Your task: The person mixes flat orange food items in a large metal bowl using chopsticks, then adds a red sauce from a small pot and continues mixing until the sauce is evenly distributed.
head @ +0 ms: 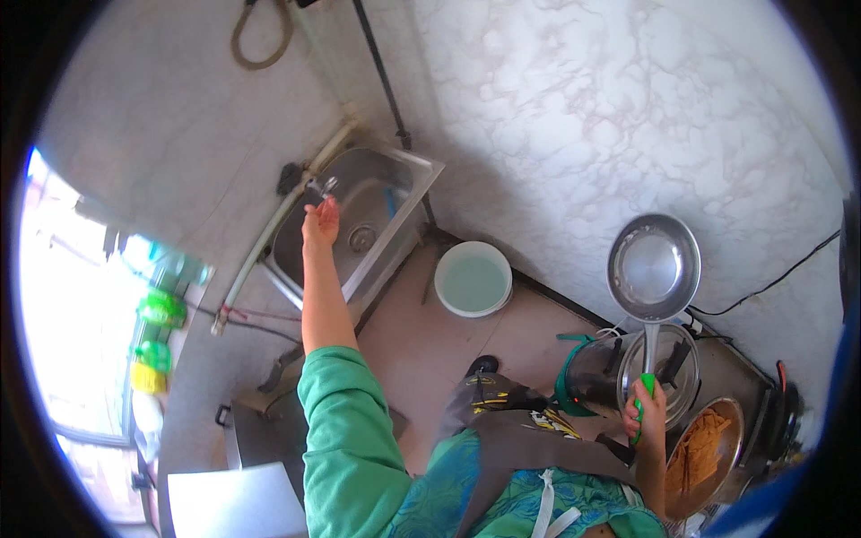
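My left hand [321, 225] reaches over a stainless steel sink [306, 265], palm turned up and thumb apart from the fingers. Its fingertips are right by a metal tap [327, 185]; whether they touch it I cannot tell. My right hand [647, 411] is shut on the green handle of a metal pan [652, 269]. The pan is held out above a lidded metal pot [592, 373], its shiny inside facing me. A drain [362, 239] shows in the sink's bottom.
A white bucket [473, 279] of pale liquid stands on the floor near the sink. A metal bowl [736, 430] of folded brown sheets is at lower right. A black cord [767, 294] runs along the wall. Green bottles [161, 308] stand by the bright window.
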The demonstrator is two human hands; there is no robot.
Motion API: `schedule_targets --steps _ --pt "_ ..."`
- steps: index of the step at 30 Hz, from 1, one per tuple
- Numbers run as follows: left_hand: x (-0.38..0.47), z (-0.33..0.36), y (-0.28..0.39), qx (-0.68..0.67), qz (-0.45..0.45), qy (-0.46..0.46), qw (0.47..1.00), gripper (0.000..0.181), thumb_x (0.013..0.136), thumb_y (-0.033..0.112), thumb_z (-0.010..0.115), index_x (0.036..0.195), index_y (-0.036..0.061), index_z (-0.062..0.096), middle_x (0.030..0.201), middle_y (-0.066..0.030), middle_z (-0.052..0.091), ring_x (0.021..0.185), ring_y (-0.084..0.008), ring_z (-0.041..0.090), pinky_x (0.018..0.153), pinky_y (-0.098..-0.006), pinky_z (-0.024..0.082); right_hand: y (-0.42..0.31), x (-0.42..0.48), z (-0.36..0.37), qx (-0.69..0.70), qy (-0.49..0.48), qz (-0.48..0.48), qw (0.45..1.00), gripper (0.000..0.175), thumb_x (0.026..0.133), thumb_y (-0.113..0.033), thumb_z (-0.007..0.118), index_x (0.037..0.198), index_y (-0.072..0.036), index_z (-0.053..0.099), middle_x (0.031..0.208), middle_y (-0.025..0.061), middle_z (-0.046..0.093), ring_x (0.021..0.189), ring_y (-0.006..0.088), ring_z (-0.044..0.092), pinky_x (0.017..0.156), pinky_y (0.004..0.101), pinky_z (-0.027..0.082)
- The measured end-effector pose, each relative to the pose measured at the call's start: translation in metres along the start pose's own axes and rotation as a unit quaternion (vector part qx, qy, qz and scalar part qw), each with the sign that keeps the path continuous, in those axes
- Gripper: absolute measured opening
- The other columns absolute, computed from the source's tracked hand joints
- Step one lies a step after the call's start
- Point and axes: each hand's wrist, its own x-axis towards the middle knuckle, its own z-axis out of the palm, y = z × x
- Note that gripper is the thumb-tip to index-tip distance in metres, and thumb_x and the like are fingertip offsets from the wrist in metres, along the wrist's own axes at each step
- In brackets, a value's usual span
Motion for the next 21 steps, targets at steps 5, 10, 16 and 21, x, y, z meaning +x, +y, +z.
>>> schedule_targets --steps 5,10,16,21 --pt "0.06 -0.011 0.003 -0.12 -0.065 -0.12 0.983 0.03 0.1 0.017 0.035 0.106 -0.0081 0.049 0.078 -0.0122 0.059 0.063 -0.0187 0.056 0.057 -0.0269 0.05 -0.005 0.005 0.046 0.054 0.025 0.02 0.998 0.007 0.094 -0.017 0.049 0.095 -0.012 0.044 0.051 -0.0014 0.034 0.031 0.0071 0.029 0.027 0.0226 0.021" --pt "0.077 -0.026 -0.011 -0.247 -0.13 -0.223 0.934 0.025 0.095 0.02 0.049 0.097 -0.0046 0.053 0.069 -0.0017 0.048 0.057 -0.011 0.045 0.052 -0.0212 0.043 0.002 0.007 0.072 0.067 0.091 0.002 0.994 0.011 0.091 -0.018 0.053 0.097 -0.012 0.046 0.053 -0.0022 0.034 0.031 0.0057 0.028 0.027 0.0215 0.02" --pt "-0.029 0.03 -0.106 -0.092 -0.141 -0.304 0.938 0.043 0.08 0.028 0.071 0.108 -0.0003 0.055 0.081 -0.0015 0.062 0.07 -0.0075 0.058 0.059 -0.0173 0.049 -0.001 -0.011 0.069 0.065 0.165 -0.096 0.979 0.021 0.089 -0.016 0.053 0.106 -0.005 0.048 0.055 -0.0014 0.034 0.032 0.0049 0.03 0.026 0.0202 0.021" --pt "-0.19 0.062 -0.275 0.481 -0.349 -0.436 0.676 0.028 0.093 0.025 0.05 0.111 0.0066 0.058 0.085 -0.0022 0.061 0.07 -0.0105 0.054 0.066 -0.0253 0.048 0.015 -0.041 0.04 0.122 0.204 -0.197 0.951 0.035 0.091 -0.012 0.046 0.125 -0.005 0.042 0.066 -0.0001 0.038 0.039 0.0039 0.032 0.028 0.0178 0.024"
